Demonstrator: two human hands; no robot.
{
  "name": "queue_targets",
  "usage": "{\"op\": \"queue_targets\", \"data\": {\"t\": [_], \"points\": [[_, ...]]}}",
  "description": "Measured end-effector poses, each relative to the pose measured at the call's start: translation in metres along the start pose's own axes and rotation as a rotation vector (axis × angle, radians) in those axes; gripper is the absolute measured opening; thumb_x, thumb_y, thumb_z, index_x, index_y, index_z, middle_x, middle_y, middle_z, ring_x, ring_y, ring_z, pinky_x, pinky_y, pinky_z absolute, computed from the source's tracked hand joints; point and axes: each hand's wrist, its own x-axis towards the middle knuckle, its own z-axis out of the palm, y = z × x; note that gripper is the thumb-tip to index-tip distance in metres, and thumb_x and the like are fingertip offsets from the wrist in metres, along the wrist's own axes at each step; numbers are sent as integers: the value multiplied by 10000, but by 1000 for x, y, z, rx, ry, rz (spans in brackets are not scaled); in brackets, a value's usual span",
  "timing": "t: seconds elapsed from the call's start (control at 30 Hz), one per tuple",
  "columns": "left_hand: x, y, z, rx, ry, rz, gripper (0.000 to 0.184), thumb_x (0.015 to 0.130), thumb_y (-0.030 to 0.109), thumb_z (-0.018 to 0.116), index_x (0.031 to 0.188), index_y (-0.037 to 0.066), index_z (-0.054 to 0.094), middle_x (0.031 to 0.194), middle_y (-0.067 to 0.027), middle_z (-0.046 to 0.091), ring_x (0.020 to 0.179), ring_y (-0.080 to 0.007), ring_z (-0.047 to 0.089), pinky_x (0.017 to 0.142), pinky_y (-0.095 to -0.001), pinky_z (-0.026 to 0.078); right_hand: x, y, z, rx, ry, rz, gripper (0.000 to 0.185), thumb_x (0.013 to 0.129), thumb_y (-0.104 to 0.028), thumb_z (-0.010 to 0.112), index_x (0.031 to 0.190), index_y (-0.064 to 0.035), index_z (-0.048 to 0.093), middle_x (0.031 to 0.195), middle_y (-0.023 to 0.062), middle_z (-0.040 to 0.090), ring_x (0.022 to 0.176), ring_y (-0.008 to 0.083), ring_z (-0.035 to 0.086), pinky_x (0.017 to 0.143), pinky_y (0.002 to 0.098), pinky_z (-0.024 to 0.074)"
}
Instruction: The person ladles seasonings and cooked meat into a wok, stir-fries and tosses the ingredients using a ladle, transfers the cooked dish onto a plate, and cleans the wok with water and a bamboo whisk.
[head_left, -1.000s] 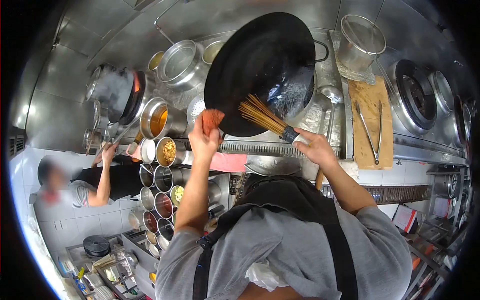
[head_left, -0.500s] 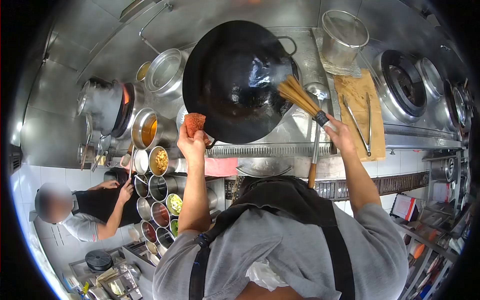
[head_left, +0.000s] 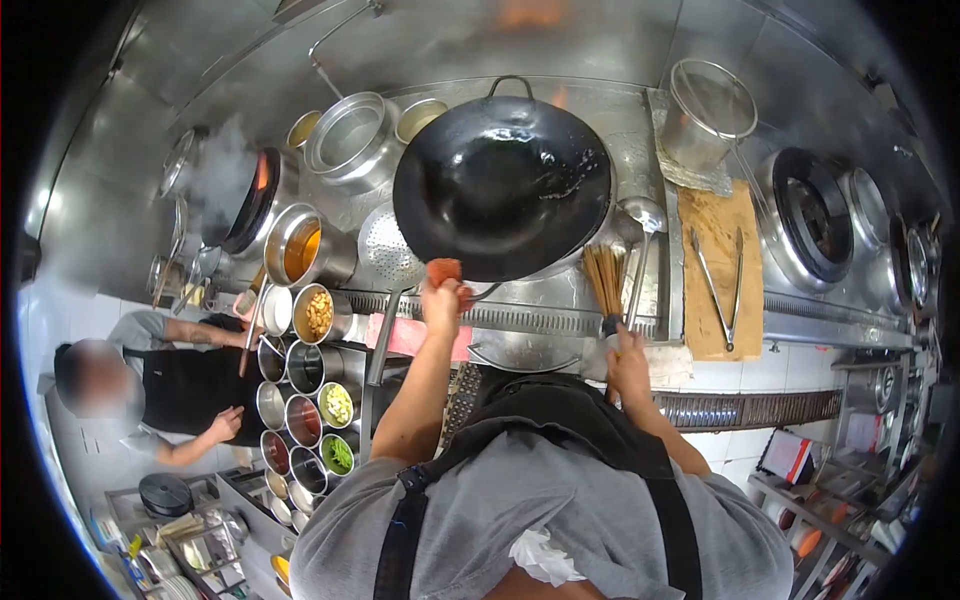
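Observation:
The large black wok [head_left: 500, 190] sits on the stove ahead, bare and wet, with a few pale streaks on its right inner wall. My left hand [head_left: 440, 305] is closed around a folded red cloth [head_left: 444, 270] at the wok's near rim, beside the near loop handle. Whether the cloth also grips the handle, I cannot tell. My right hand [head_left: 628, 368] holds a bamboo wok brush [head_left: 604, 280] by its dark-bound end, bristles pointing away from me, right of the wok. A ladle [head_left: 642, 212] lies just beyond the brush.
A perforated skimmer [head_left: 388, 248] lies left of the wok. Tongs [head_left: 717, 300] rest on brown cardboard [head_left: 700, 340], near a strainer pot [head_left: 705, 120]. At left are an orange-liquid pot [head_left: 300, 255], several ingredient tins [head_left: 318, 313], and a co-worker [head_left: 190, 385].
The brush has left the wok, moving towards me and down. My left hand with the cloth has moved right to the near rim. The wok has shifted and tilted, uncovering the skimmer.

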Motion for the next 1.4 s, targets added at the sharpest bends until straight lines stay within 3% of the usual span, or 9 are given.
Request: {"op": "queue_targets", "data": {"t": [0.2, 0.4, 0.5, 0.57, 0.67, 0.83, 1.0, 1.2, 1.4], "points": [[6, -36, 37, -86, -95, -56, 215, 821, 41, 494, 1026, 43, 432, 736, -98, 600, 561, -194, 622, 485, -341, 548, -2, 1, -14, 139, -162, 162, 315, 819, -174, 626, 1064, 21, 608, 907, 223, 627, 823, 413, 609, 746, 448, 496], [1, -28, 59, -109, -79, -84, 249, 821, 52, 507, 1045, 51, 399, 792, -120, 599, 634, -213, 654, 498, -353, 562, -15, 41, 27, -53, -173, 242, 613, 707, -101, 628, 1257, 73, 421, 902, 280, 612, 852, 462, 582, 764, 473, 484], [-6, -18, 67, -154, -75, -87, 238, 865, 90, 510, 1062, 49, 383, 812, -128, 600, 642, -214, 657, 507, -351, 565, -25, 47, 24, -42, -19, 131, 628, 728, -99, 613, 1291, 79, 399, 836, 247, 611, 754, 398, 605, 720, 445, 490], [-10, -7, 74, -191, -67, -126, 236, 912, 131, 505, 1081, 44, 364, 838, -133, 602, 628, -208, 652, 494, -347, 555, -26, 61, 12, 366, 118, 447, 432, 770, -70, 537, 1175, 71, 485, 618, 51, 502, 463, 129, 448, 421, 298, 406], [-8, -2, 71, -111, -112, -167, 259, 917, 138, 522, 1101, 26, 378, 847, -129, 601, 642, -192, 643, 505, -312, 540, -13, 41, -35, 533, -43, 703, 225, 815, -56, 501, 1016, 45, 506, 602, 31, 469, 396, 126, 435, 358, 292, 365], [32, -33, 29, 107, -204, -94, 458, 941, 420, 444, 1111, 10, 557, 936, -168, 648, 914, -293, 626, 832, -387, 465, 52, -40, -56, 598, 53, 444, 199, 817, -36, 594, 852, -51, 399, 565, 19, 423, 365, 106, 416, 316, 262, 342], [29, -22, -78, 460, -57, 87, 485, 890, 384, 532, 1194, 17, 445, 959, -231, 642, 925, -373, 621, 764, -435, 488, 165, -162, -33, 772, -89, 86, 125, 830, -24, 575, 894, -42, 470, 585, 34, 478, 398, 116, 466, 337, 264, 391], [32, -100, -174, 854, 47, 216, 579, 783, 325, 661, 1234, 50, 424, 926, -219, 629, 879, -396, 616, 759, -468, 491, 344, -312, 77, 141, -184, -417, 296, 802, -93, 592, 1080, -2, 544, 685, 152, 605, 506, 250, 600, 483, 368, 474], [37, -105, -168, 853, 61, 175, 720, 737, 377, 702, 1303, 48, 403, 1030, -212, 618, 964, -360, 605, 863, -489, 448, 423, -460, 221, -176, -483, -420, 181, 770, -82, 589, 905, 36, 566, 616, 114, 582, 485, 209, 578, 441, 350, 469]]}}
